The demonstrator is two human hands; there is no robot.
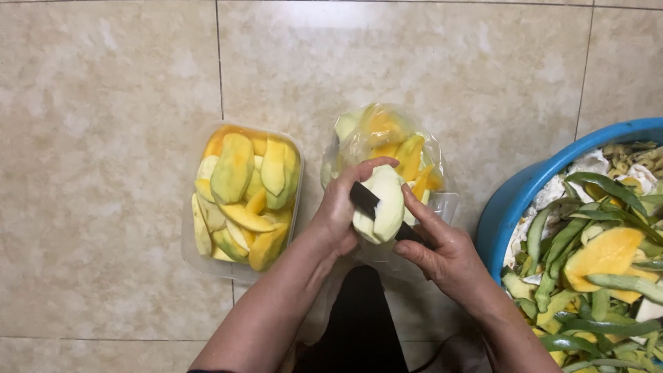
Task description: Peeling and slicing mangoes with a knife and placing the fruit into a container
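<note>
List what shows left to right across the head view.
Clear tub of mango slices → left hand → peeled mango with knife → right hand → blue basin of peels.

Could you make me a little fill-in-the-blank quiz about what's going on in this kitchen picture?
1. The left hand holds a peeled ___.
2. The right hand works a black-bladed ___ into that fruit.
3. The peels lie in a basin coloured ___.
4. The clear tub of slices sits on the ___ side of the picture.

Missing words: mango; knife; blue; left
</note>
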